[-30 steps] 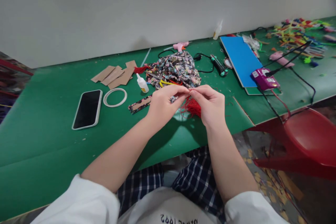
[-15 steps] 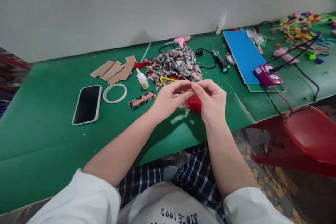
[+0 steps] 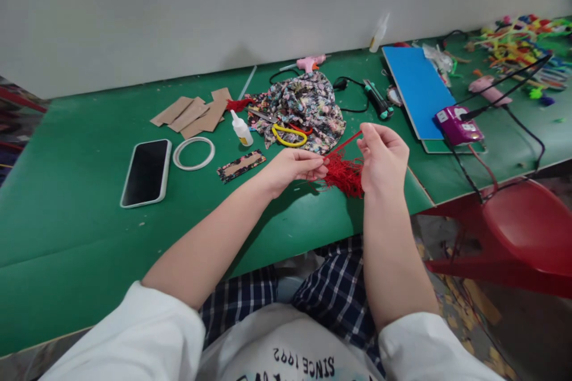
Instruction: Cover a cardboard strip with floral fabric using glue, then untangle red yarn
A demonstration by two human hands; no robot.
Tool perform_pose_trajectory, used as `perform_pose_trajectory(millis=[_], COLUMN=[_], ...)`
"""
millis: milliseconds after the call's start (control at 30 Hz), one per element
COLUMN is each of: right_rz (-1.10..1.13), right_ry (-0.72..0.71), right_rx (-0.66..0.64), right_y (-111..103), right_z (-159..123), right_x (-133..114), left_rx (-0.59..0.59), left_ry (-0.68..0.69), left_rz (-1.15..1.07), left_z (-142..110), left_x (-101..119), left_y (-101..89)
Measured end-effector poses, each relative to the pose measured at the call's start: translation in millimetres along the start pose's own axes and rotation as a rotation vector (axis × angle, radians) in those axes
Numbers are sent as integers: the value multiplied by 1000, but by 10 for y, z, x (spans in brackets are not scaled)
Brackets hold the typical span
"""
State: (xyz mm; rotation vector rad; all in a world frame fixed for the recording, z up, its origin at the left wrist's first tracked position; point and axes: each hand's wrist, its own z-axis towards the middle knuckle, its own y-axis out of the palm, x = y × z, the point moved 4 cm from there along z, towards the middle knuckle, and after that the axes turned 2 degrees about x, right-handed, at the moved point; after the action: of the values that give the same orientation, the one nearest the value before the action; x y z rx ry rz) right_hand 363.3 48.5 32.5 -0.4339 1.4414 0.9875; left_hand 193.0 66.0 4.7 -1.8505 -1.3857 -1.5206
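Red thread bundle (image 3: 345, 177), nearest: we judge its loose fibres could snag the red strand (image 3: 343, 144) just beyond; a slack pinch could drop it. Strand: between our left hand (image 3: 300, 168) and right hand (image 3: 383, 158), both closed, pinching it; long axis 8 to 2 o'clock, pointing rightward. Floral cloth (image 3: 313, 98): beyond, at 11 o'clock.

A plain pale grey wall (image 3: 179, 18) rises directly behind the long green table (image 3: 80, 238), under dull, soft light. Beyond the right end of the table's near edge stands a red plastic stool (image 3: 527, 226). Below the table, the grey floor (image 3: 522, 333) is strewn with tan scraps (image 3: 485, 303), possibly cardboard, though that dim corner is hard to read.
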Motion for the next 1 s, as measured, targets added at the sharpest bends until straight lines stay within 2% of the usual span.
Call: perform_pose_trajectory(millis=[133,333,500,600,800,867,1000], right_rz=[-10,12,11,0,-17,-29,-121], right_ry=[6,23,26,11,-15,-20,-37], right_rx=[28,47,69,82,70,6,-204], right_y=[-42,-69,-93,-115,-137,-93,78], right_z=[35,70,78,94,107,70,-90], right_x=[1,17,20,13,4,-15,-82], left_rx=[-32,-63,-71,-21,119,152,146], left_ry=[-101,-170,-185,-155,-2,95,377], left_rz=[-4,9,76,131,303,347,359], left_z=[-34,-66,-89,-66,30,37,-34], left_x=[6,39,66,62,47,66,165], left_y=[13,9,-31,-84,-136,-113,-2])
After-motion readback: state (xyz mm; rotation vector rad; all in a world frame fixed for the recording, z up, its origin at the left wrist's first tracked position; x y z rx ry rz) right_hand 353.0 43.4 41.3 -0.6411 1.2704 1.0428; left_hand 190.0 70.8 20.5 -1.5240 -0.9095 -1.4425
